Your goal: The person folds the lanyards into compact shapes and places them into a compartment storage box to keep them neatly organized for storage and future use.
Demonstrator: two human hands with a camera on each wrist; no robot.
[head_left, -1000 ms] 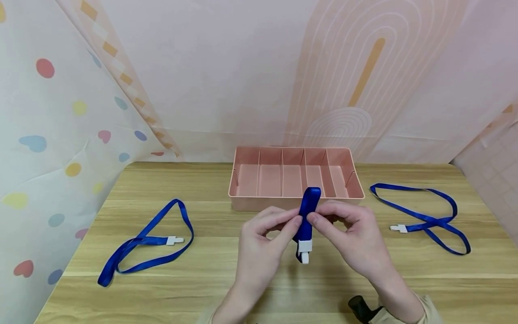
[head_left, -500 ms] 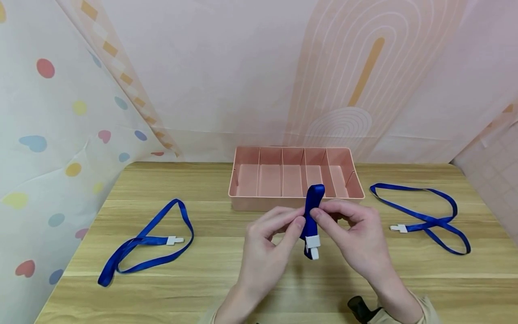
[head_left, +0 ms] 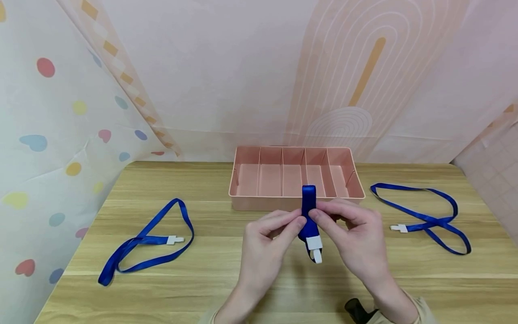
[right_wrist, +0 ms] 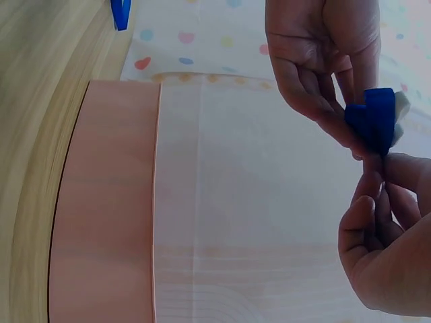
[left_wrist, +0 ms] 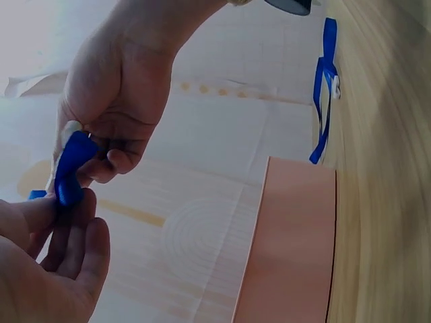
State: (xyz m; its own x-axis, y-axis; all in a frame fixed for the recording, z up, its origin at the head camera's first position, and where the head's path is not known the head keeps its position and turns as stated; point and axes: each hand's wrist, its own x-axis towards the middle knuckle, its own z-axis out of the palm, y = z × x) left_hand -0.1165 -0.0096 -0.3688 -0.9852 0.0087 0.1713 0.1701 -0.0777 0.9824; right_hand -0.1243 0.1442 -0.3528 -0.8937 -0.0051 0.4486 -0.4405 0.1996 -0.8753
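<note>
Between both hands, in front of the pink box, a folded blue lanyard (head_left: pixel 309 200) is held up above the table. Its white plastic clip (head_left: pixel 314 244) hangs at the lower end. My left hand (head_left: pixel 265 247) pinches the strap's left edge between thumb and fingers. From the other side, my right hand (head_left: pixel 356 236) pinches it with its thumb in front. In the left wrist view the folded blue strap (left_wrist: pixel 71 168) shows between the two sets of fingertips. The right wrist view shows the lanyard's blue loops (right_wrist: pixel 380 118) with the white clip behind them.
A pink box (head_left: pixel 271 202) with several narrow compartments stands at the table's back edge. A second blue lanyard (head_left: pixel 141 240) lies looped on the left, a third lanyard (head_left: pixel 439 221) on the right. A black object (head_left: pixel 358 310) sits by the right wrist. Patterned cloth hangs behind.
The folded lanyard first shifts slightly right and tilts, then its top swings back left while the clip end ends up farther right. Both hands keep their pinch throughout.
</note>
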